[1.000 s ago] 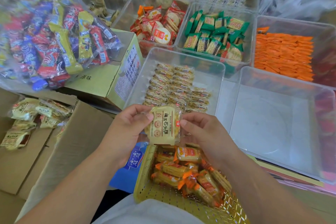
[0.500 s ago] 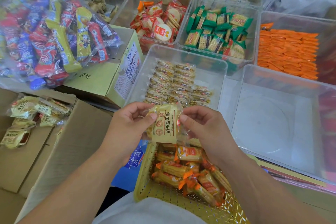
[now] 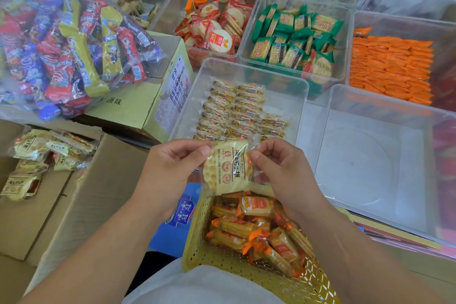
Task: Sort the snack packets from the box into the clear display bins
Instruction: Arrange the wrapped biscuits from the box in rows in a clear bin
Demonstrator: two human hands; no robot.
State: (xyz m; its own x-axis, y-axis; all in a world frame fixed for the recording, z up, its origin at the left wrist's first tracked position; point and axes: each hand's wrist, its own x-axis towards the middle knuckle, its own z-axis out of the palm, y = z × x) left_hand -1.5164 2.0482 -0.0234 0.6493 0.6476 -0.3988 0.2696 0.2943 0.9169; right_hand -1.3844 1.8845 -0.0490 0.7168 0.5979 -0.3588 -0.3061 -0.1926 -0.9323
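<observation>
I hold a pale yellow snack packet [image 3: 228, 168] between both hands, just in front of the near rim of a clear bin [image 3: 291, 96] that has rows of the same kind of packet. My left hand [image 3: 172, 170] pinches the packet's left edge and my right hand [image 3: 278, 170] pinches its right top corner. The packet is tilted, its top leaning right. More of these yellow packets lie in an open cardboard box [image 3: 81, 195] at the left.
A yellow mesh basket [image 3: 199, 237] of orange packets sits on my lap. An empty clear bin [image 3: 370, 160] stands at the right. Farther bins hold red, green [image 3: 293, 37] and orange [image 3: 392, 64] packets. A bag of mixed sweets [image 3: 61, 52] rests on a green carton.
The packet has tilted to the right and my right hand has shifted up to its top corner. Both hands stay near the bin's front rim.
</observation>
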